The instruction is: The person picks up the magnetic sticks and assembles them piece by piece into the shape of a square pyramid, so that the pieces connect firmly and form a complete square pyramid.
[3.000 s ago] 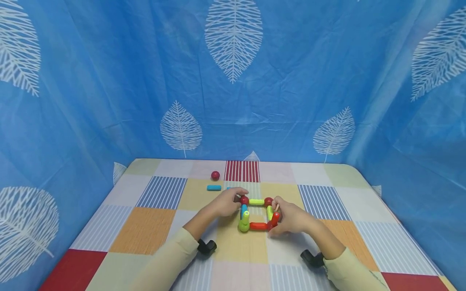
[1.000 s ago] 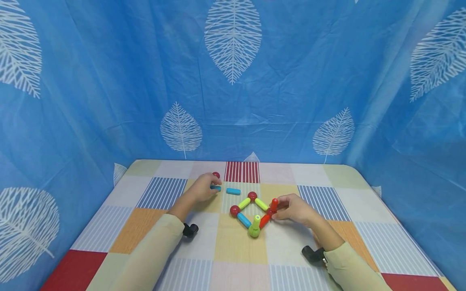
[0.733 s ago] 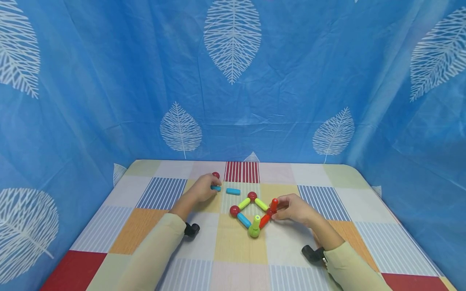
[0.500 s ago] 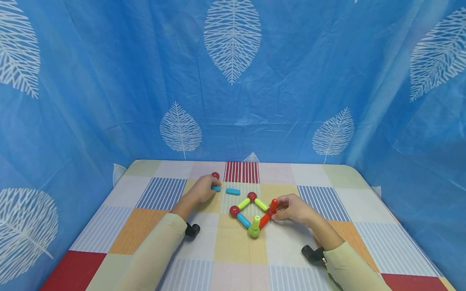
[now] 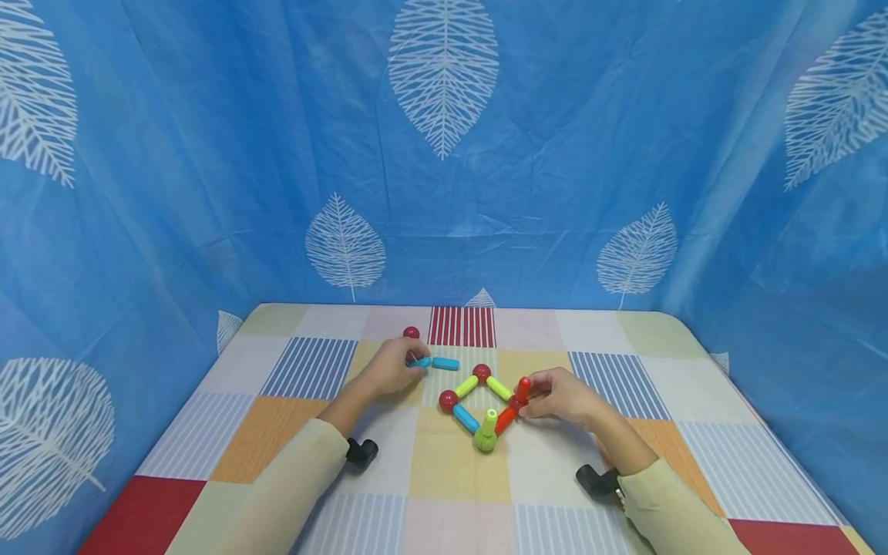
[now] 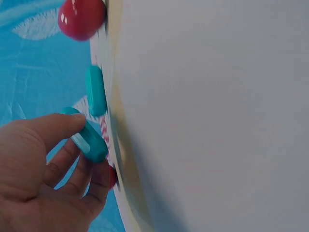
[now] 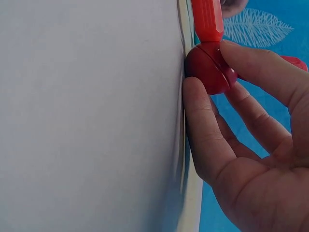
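Note:
My left hand (image 5: 391, 366) pinches a blue magnetic rod (image 6: 89, 140) between thumb and fingers; the rod tilts in the left wrist view. Close to its right end in the head view lies a second blue rod (image 5: 445, 363). With thumb and fingertips, my right hand (image 5: 563, 397) grips a red ball (image 7: 207, 67), the right corner of a diamond-shaped frame. An upright red rod (image 5: 523, 388) stands on that ball. The frame's sides are two yellow rods (image 5: 499, 388), a blue rod (image 5: 465, 418) and a red rod (image 5: 506, 421). A green ball (image 5: 486, 442) at the near corner carries an upright yellow-green rod (image 5: 490, 419).
Red balls form the frame's far corner (image 5: 482, 373) and left corner (image 5: 448, 400). Beyond my left hand sits a loose red ball (image 5: 412, 332). A patchwork cloth (image 5: 458, 524) covers the table, with a blue leaf-print curtain (image 5: 527, 193) around its back and sides.
My left hand has left the frame, reached back-left and taken hold of the blue rod, shifting it slightly right. The frame has turned from square-on to a diamond; my right hand stays at its right corner.

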The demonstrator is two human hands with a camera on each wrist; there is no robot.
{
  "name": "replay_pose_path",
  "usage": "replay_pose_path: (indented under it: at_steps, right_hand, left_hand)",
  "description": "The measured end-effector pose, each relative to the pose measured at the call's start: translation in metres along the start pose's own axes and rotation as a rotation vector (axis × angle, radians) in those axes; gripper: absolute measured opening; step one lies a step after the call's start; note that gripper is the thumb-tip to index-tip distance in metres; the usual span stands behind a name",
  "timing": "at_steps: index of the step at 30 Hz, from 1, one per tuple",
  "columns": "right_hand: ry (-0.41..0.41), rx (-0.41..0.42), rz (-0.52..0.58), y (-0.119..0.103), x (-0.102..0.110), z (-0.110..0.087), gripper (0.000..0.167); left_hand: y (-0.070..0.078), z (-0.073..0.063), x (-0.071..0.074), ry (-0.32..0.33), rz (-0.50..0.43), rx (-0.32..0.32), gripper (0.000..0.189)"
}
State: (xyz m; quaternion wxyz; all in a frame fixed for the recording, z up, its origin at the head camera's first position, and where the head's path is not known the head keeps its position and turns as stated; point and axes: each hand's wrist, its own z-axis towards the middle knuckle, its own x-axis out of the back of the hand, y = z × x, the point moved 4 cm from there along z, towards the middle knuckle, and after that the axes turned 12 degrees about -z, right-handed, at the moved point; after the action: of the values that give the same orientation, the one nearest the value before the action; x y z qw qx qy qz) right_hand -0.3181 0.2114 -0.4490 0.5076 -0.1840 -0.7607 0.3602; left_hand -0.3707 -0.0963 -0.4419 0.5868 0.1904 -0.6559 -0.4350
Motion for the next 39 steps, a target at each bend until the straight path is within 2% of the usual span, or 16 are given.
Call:
replay_pose_path:
  at_steps: [9, 13, 21, 25, 30, 39]
  right_hand:
    - [-0.011, 0.01, 0.004, 0.0, 0.001, 0.0, 0.035]
    - [-0.008, 0.007, -0.002, 0.0, 0.001, 0.0, 0.036]
    - [-0.012, 0.012, 0.002, -0.001, 0.0, 0.0, 0.036]
    - [-0.018, 0.031, 0.013, -0.002, 0.0, -0.001, 0.036]
    - [-0.023, 0.04, 0.019, -0.001, 0.0, -0.001, 0.036]
    - [-0.022, 0.032, 0.025, 0.0, 0.0, 0.0, 0.035]
  left_hand:
    - [0.014, -0.013, -0.008, 0.017, -0.187, -0.101, 0.024]
    - [0.02, -0.019, -0.01, 0.014, -0.233, -0.117, 0.025]
    - [0.028, -0.027, -0.012, -0.025, -0.39, -0.076, 0.021]
    - [0.03, -0.028, -0.015, -0.052, -0.47, -0.084, 0.022]
    - [0.035, -0.03, -0.02, -0.083, -0.504, -0.096, 0.021]
    - [0.034, -0.032, -0.025, -0.12, -0.473, -0.064, 0.018]
